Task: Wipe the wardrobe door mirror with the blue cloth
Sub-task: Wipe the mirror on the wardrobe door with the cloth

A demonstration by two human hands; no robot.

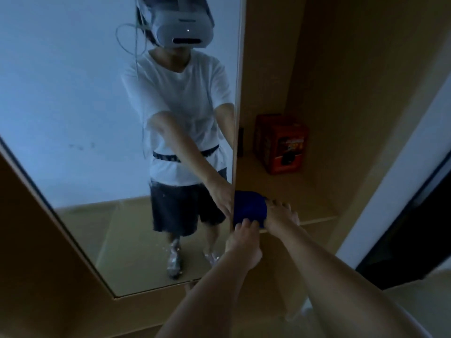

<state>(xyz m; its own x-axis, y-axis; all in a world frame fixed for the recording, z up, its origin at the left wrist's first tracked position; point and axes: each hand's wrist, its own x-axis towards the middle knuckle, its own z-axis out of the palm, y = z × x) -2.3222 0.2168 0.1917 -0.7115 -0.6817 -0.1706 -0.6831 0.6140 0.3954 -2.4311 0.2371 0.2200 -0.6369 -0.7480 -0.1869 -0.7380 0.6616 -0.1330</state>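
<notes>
Bunching the dark blue cloth (pixel 249 208) at the mirror (pixel 73 118)'s right edge, left hand (pixel 241 242) and right hand (pixel 280 215) both grip it.

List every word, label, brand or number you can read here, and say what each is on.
None can be read.
Red box on the shelf: printed label with yellow lettering, too blurred to read.
Headset seen in the mirror: small mark on its front, too small to read.
Blue cloth: no text visible.
</notes>
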